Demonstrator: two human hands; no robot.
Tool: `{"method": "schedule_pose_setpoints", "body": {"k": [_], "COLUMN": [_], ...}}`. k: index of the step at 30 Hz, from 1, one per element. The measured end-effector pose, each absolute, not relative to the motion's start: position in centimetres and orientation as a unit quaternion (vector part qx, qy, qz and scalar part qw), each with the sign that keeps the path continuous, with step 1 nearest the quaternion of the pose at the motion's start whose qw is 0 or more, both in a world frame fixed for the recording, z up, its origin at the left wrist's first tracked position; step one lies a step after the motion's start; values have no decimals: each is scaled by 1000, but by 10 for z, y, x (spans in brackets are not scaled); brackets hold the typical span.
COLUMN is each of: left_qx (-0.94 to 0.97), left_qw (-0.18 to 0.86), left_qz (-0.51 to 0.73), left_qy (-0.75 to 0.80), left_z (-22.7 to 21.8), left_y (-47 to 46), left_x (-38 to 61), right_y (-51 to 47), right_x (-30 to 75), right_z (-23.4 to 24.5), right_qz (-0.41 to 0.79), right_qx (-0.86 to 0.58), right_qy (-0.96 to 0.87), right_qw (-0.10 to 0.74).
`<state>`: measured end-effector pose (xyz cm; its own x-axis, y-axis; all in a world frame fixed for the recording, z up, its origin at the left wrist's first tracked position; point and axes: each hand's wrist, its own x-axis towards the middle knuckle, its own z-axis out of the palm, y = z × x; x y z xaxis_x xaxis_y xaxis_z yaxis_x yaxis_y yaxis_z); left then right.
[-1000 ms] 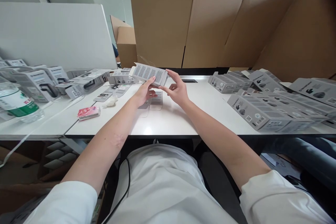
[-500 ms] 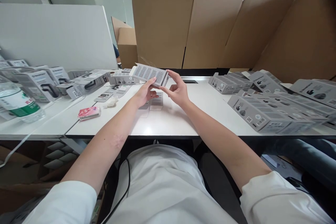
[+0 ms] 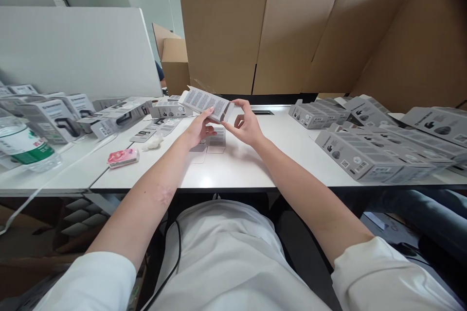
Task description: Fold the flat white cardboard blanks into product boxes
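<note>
Above the middle of the white table [image 3: 237,170] I hold a small grey printed carton [image 3: 205,101], its text side up and tilted. My left hand [image 3: 199,129] pinches its near edge from below. My right hand [image 3: 247,125] curls around its right end, fingertips on the end flap. Beneath the hands lies a clear plastic insert [image 3: 215,138] on the tabletop.
Finished grey cartons are stacked at the right [image 3: 359,158] and lie at the left [image 3: 120,115]. A water bottle [image 3: 25,146], a pink packet [image 3: 123,156] and a crumpled white scrap [image 3: 153,142] sit at left. Tall cardboard boxes [image 3: 226,24] stand behind the table.
My right hand's fingers have curled in and closed on the carton's right end. The carton has tipped slightly; the left hand stays put.
</note>
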<state>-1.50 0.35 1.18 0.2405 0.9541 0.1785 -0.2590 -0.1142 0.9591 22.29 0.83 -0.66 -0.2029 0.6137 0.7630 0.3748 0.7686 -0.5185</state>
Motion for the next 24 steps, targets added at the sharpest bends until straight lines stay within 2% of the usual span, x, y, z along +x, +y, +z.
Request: {"method": "schedule_pose_setpoints", "body": {"k": [11, 24], "left_qx": [542, 538], "left_qw": [598, 599], "left_qz": [500, 502], "left_qy": [316, 316], "left_z": [10, 12], "left_y": [3, -2], "left_x": [-15, -8], "right_y": [7, 1], "right_x": [208, 207], "right_z": [-12, -8], "right_qz": [124, 153], "right_qx": [-310, -335], "right_qy": [-739, -717], "right_qw": [585, 593]}}
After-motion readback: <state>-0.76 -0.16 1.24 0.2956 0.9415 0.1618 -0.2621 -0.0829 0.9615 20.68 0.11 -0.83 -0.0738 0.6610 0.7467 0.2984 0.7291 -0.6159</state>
